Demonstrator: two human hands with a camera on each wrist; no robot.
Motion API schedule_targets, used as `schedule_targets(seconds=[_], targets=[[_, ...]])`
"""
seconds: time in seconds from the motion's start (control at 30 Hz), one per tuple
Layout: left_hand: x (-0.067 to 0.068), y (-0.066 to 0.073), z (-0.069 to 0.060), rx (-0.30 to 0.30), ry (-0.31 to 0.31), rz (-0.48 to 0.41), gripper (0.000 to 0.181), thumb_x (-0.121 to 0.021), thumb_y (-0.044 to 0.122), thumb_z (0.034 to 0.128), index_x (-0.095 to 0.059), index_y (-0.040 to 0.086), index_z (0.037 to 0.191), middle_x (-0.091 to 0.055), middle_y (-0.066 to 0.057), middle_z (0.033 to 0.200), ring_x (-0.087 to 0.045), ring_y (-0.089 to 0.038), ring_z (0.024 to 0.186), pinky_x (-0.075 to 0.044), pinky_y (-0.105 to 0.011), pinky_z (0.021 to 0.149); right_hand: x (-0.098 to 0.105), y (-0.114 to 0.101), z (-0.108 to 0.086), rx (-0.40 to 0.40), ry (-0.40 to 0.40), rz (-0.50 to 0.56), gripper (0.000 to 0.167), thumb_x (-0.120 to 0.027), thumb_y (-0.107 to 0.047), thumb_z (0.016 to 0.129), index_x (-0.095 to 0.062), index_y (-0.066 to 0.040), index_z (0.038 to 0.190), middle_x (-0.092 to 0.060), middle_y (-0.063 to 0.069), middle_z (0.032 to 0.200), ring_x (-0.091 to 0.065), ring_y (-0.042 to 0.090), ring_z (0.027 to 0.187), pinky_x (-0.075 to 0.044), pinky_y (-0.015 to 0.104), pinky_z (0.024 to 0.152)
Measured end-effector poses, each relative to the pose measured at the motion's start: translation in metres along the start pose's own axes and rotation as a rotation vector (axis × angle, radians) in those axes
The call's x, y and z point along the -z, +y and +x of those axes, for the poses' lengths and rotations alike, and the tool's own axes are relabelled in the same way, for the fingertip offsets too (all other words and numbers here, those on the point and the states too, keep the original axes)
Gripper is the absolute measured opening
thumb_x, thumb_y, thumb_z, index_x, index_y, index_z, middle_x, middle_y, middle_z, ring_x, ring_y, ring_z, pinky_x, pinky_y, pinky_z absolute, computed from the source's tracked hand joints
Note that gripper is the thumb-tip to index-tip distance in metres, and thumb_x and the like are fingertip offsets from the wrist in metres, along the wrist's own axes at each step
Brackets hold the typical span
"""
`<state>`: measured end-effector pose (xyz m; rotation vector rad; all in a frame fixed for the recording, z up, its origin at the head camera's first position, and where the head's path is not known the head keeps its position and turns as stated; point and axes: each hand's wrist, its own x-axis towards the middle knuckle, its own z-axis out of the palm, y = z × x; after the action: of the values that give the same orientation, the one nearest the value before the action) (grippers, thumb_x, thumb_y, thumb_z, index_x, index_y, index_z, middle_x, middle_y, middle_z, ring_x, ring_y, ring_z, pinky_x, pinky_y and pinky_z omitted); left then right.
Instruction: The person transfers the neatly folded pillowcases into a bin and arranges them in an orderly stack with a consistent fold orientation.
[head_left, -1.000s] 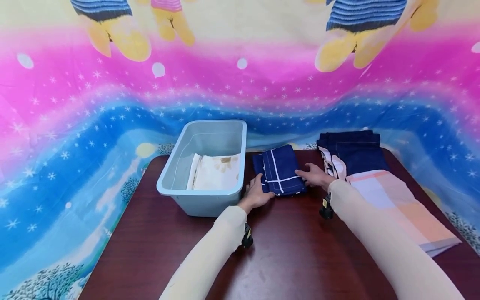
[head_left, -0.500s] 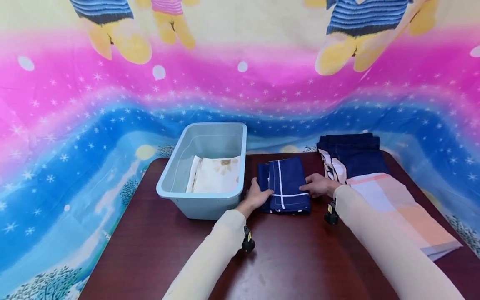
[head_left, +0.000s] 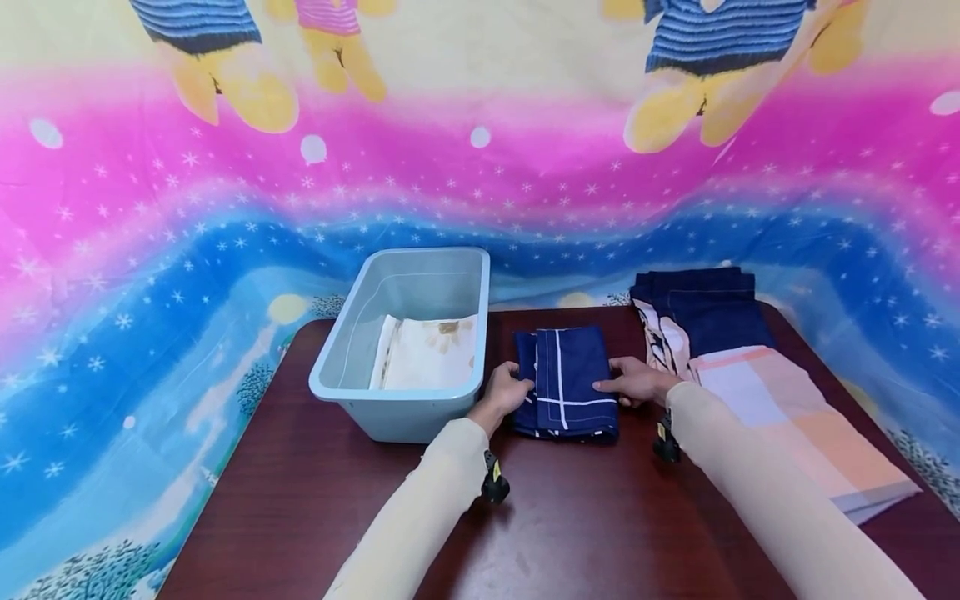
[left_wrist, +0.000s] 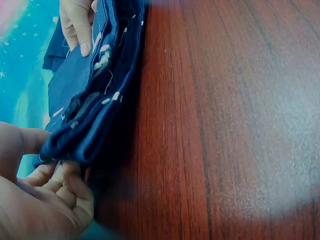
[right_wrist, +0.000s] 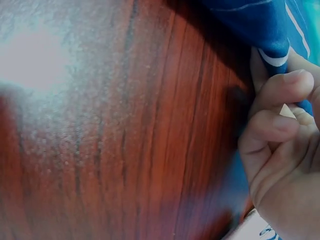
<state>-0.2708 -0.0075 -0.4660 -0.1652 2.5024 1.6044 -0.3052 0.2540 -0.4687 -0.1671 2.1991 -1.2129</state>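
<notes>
A folded navy cloth with white stripes (head_left: 573,367) lies between my two hands on the dark wooden table. My left hand (head_left: 506,392) pinches its left edge, thumb on top and fingers curled beneath, as the left wrist view shows. At the opposite edge my right hand (head_left: 637,382) pinches the fabric between thumb and fingers. In the left wrist view the layered side of the navy cloth (left_wrist: 95,115) faces the camera, with small white marks along the folds. The right wrist view shows a corner of the navy cloth (right_wrist: 265,30) held above the wood.
A grey-blue plastic tub (head_left: 408,396) stands left of the cloth, holding a folded white cloth with a brown floral print (head_left: 427,354). At the right lie a dark navy folded cloth (head_left: 712,312), a patterned pink-and-black cloth (head_left: 667,333) and a peach-and-white checked cloth (head_left: 802,417).
The striped navy cloth has come toward the front of the table between my hands and straightened. Both hands have shifted their hold along its sides.
</notes>
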Motion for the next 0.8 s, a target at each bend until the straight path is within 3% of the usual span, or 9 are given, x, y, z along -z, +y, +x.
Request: schedule_targets(seconds=[0.1, 0.23, 0.37, 0.43, 0.53, 0.8], targets=[[-0.0002, -0.0012, 0.0002, -0.012, 0.003, 0.005, 0.030, -0.065, 0.007, 0.0925, -0.058, -0.002, 0.120, -0.065, -0.016, 0.113, -0.060, -0.022, 0.100, -0.049, -0.035, 0.093, -0.0011, 0.0006, -0.0001, 0.008, 0.004, 0.000, 0.044, -0.058, -0.022, 0.104, -0.044, 0.003, 0.136, -0.057, -0.003, 0.065, -0.043, 0.011, 0.051, -0.036, 0.027, 0.052], [-0.0002, -0.0025, -0.0011, 0.002, -0.019, 0.011, 0.037, -0.063, 0.009, 0.0950, -0.056, 0.001, 0.130, -0.063, -0.014, 0.126, -0.059, -0.022, 0.109, -0.050, -0.036, 0.096, -0.0018, 0.0035, -0.0002, 0.020, 0.021, -0.012, 0.047, -0.058, -0.024, 0.104, -0.042, 0.002, 0.140, -0.055, -0.003, 0.063, -0.045, 0.011, 0.051, -0.039, 0.027, 0.052], [0.0017, -0.0027, -0.0042, 0.031, -0.055, -0.011, 0.055, -0.062, 0.006, 0.0946, -0.047, 0.008, 0.147, -0.056, -0.018, 0.141, -0.063, -0.028, 0.113, -0.059, -0.040, 0.078, -0.0026, 0.0057, -0.0019, 0.023, 0.039, -0.016, 0.050, -0.058, -0.025, 0.104, -0.041, 0.003, 0.142, -0.052, -0.003, 0.060, -0.046, 0.012, 0.052, -0.044, 0.028, 0.055], [0.0026, -0.0030, -0.0051, 0.039, -0.074, -0.023, 0.063, -0.061, 0.003, 0.0930, -0.041, 0.011, 0.152, -0.052, -0.019, 0.147, -0.065, -0.030, 0.109, -0.059, -0.039, 0.066, -0.0030, 0.0057, -0.0034, 0.030, 0.040, -0.008, 0.051, -0.057, -0.025, 0.104, -0.040, 0.004, 0.143, -0.052, -0.003, 0.060, -0.046, 0.012, 0.052, -0.045, 0.028, 0.055], [0.0034, -0.0035, -0.0050, 0.044, -0.084, -0.038, 0.069, -0.060, -0.001, 0.0903, -0.038, 0.013, 0.155, -0.049, -0.019, 0.149, -0.066, -0.030, 0.103, -0.058, -0.037, 0.059, -0.0032, 0.0059, -0.0047, 0.044, 0.036, 0.010, 0.053, -0.056, -0.024, 0.105, -0.038, 0.005, 0.145, -0.054, -0.003, 0.061, -0.047, 0.012, 0.052, -0.045, 0.028, 0.055], [0.0049, -0.0037, -0.0061, 0.045, -0.088, -0.051, 0.059, -0.060, -0.001, 0.0901, -0.047, 0.003, 0.147, -0.061, -0.020, 0.132, -0.068, -0.028, 0.096, -0.061, -0.042, 0.066, -0.0028, 0.0034, -0.0081, 0.098, 0.028, 0.055, 0.046, -0.053, -0.016, 0.105, -0.037, 0.004, 0.144, -0.065, -0.001, 0.074, -0.050, 0.013, 0.055, -0.047, 0.029, 0.056]])
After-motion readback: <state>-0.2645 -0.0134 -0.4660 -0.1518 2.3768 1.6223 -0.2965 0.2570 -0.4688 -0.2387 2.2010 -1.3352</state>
